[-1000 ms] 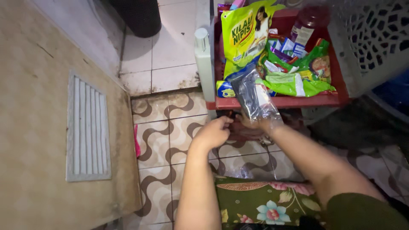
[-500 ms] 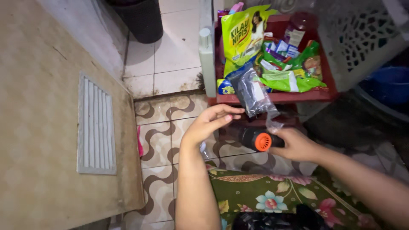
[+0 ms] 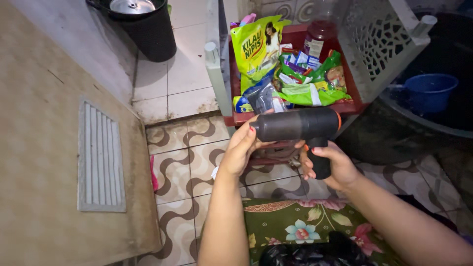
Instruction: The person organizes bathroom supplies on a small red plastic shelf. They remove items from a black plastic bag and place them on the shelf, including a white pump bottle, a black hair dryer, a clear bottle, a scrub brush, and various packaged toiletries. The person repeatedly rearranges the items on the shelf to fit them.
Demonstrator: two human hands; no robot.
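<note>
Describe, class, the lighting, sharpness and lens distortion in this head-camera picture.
Head view: dim light, dark at right around the blue bucket; the black tool between left hand and right hand is fairly sharp with a faint sheen; straight edges such as the white basket lean outward, a wide-angle effect.

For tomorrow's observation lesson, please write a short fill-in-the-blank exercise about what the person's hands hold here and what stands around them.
1. The right hand grips the tool's ____.
2. The left hand holds the front end of the dark pistol-shaped tool, whose rear end has an ____ ring.
3. Behind the tool, snack packets lie in a ____ tray.
4. At far right sits a ____ bucket.

Missing words: handle; orange; red; blue
</note>
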